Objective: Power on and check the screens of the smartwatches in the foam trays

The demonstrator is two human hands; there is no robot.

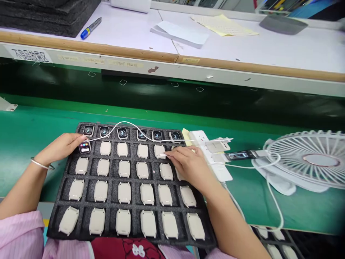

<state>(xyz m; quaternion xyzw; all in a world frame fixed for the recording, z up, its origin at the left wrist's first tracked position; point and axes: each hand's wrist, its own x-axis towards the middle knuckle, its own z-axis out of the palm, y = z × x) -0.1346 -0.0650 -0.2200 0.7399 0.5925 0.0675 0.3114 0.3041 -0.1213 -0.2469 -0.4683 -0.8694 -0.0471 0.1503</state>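
Note:
A black foam tray (61,201) lies in front of me on the green belt, filled with several beige smartwatch bodies. The back row lies screen up; the other rows lie face down. My left hand (60,146) grips a watch with a lit screen (84,147) at the tray's left, second row. My right hand (188,163) rests on the tray's right side, its fingers pinching the white plug of a cable (161,155) beside a face-down watch (159,151). The white cable (126,124) arcs across the back row.
A white power strip (212,158) with adapters lies right of the tray, beside a dark USB device (239,155). A white fan (307,162) lies flat at the right. Behind is a raised shelf with papers (180,32), a blue marker (90,28) and black foam sheets (45,14).

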